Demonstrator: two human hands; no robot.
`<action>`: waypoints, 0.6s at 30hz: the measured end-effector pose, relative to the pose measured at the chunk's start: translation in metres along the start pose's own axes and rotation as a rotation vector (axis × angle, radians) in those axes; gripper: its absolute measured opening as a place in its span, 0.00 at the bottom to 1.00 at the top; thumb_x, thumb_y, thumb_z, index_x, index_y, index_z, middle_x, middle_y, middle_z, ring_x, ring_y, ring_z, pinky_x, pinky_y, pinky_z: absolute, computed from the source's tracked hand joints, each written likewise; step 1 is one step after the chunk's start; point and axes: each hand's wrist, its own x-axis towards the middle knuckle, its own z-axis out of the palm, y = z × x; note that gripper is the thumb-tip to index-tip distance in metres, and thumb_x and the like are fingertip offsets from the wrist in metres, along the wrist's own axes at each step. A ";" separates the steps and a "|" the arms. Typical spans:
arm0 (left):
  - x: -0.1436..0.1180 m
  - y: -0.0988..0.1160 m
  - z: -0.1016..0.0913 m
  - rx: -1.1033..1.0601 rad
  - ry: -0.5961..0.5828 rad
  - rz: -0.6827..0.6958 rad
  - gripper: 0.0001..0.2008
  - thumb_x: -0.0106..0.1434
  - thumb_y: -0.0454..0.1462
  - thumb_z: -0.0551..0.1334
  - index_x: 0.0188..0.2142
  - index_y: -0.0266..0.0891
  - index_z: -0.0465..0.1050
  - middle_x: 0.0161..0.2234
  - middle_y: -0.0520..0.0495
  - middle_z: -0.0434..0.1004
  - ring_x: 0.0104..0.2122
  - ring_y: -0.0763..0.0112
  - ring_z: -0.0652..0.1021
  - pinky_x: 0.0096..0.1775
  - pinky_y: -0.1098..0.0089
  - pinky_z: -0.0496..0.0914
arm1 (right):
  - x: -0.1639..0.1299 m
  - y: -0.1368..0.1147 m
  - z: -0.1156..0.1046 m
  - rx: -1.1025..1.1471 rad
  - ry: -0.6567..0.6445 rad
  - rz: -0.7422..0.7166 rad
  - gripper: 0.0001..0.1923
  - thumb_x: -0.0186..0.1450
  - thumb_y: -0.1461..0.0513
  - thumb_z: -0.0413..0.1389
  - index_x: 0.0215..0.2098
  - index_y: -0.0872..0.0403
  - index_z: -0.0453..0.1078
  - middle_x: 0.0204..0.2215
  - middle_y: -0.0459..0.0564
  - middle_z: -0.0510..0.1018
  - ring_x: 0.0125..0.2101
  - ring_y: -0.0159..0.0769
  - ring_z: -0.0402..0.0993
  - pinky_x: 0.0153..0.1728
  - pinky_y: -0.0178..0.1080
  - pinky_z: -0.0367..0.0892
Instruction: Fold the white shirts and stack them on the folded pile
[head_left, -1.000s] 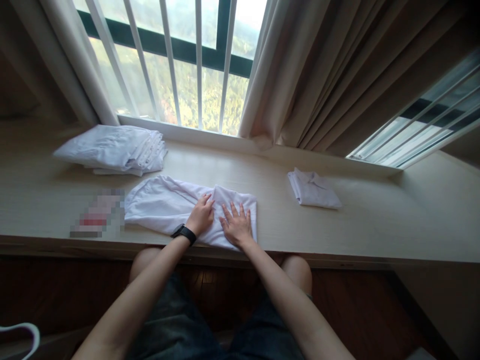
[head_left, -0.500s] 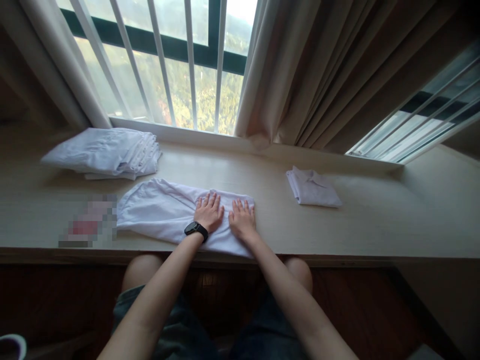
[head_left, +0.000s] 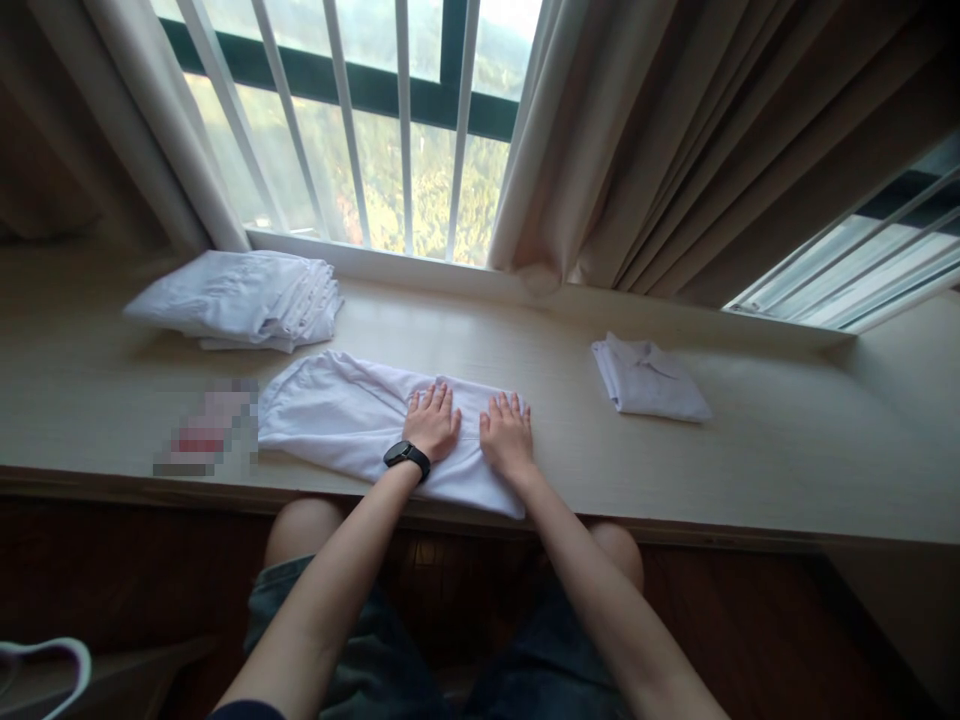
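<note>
A white garment [head_left: 330,408], probably a shirt, lies folded lengthwise into a long strip, with its right end at the front edge of the wooden surface. Creases run along its middle, and its left end is looser and rounded. My left hand [head_left: 433,422], wearing a black watch on the wrist, rests flat on the cloth right of its middle, fingers stretched forward. Beside it, my right hand [head_left: 507,436] presses flat on the right end, fingers extended. A small gap separates the two hands. Neither grips anything.
Behind and left sits a pile of folded white clothes [head_left: 236,300]. To the right lies a neatly folded white collared shirt [head_left: 651,377]. A blurred-out flat item [head_left: 206,430] is left of the garment. A barred window [head_left: 360,150] and curtains [head_left: 637,150] border the back.
The camera view has turned slightly, so everything sits further right in the picture. The gap between my hands has widened a little; both stay flat on the garment.
</note>
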 end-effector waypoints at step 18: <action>-0.108 -0.112 -0.106 -0.051 0.441 -0.517 0.32 0.62 0.41 0.58 0.63 0.26 0.63 0.66 0.28 0.58 0.68 0.43 0.56 0.67 0.48 0.51 | -0.046 -0.025 0.008 0.032 -0.024 -0.189 0.31 0.74 0.47 0.36 0.72 0.45 0.52 0.71 0.47 0.53 0.71 0.51 0.41 0.67 0.61 0.37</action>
